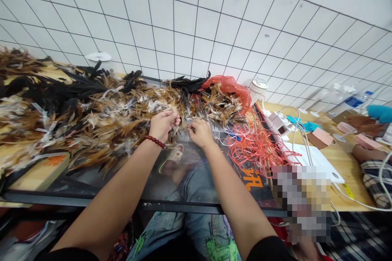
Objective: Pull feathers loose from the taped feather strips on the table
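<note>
A big heap of brown, black and white feathers (pixel 92 118) covers the glass table top (pixel 101 183) in front of me. My left hand (pixel 163 124), with a red bead bracelet (pixel 155 141) at the wrist, is curled at the heap's near edge, fingers pinched on feathers. My right hand (pixel 199 132) is closed beside it, pinching thin feather stems. The two hands almost touch.
A tangle of red rubber bands (pixel 257 147) lies right of my hands, with a red plastic bag (pixel 229 86) behind it. White cables (pixel 298 134), a white jar (pixel 257 89), pink blocks and another person's sleeve (pixel 372 171) are on the wooden table at right. A tiled wall is behind.
</note>
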Available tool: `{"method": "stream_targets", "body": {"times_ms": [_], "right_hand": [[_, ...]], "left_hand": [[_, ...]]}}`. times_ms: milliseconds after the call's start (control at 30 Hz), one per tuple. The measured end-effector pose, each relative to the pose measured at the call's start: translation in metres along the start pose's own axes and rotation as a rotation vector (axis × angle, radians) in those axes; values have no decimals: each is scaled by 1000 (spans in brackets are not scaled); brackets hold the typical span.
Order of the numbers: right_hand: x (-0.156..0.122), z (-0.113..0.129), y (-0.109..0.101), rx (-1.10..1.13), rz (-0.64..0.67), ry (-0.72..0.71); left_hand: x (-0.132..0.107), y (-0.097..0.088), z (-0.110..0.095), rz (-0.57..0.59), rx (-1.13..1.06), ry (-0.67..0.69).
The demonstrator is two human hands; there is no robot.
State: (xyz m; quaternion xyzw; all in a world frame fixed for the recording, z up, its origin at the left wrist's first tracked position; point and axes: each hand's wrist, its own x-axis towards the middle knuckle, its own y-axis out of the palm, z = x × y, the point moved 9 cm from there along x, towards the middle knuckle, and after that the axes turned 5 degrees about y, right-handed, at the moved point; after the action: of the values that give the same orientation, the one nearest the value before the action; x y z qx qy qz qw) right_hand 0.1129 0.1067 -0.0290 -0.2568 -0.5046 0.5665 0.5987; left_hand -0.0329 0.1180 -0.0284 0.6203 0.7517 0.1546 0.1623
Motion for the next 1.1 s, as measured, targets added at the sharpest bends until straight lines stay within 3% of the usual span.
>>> {"method": "stream_targets", "body": {"times_ms": [233,367,567,733,1100], "right_hand": [[3,-21,-11,266,-156,128],[5,-29,-13,520,-201,124],[9,-25,-9,867,-129,106],[11,-30,0,1137,-86,182],[11,-30,10,1196,42,186]], "left_hand": [[-1,1,6,-5,35,-19],[-6,13,18,129,151,-108],[-17,27,34,290,266,-188],[-24,27,44,317,266,-296],[-24,33,48,405,276,-289]]}}
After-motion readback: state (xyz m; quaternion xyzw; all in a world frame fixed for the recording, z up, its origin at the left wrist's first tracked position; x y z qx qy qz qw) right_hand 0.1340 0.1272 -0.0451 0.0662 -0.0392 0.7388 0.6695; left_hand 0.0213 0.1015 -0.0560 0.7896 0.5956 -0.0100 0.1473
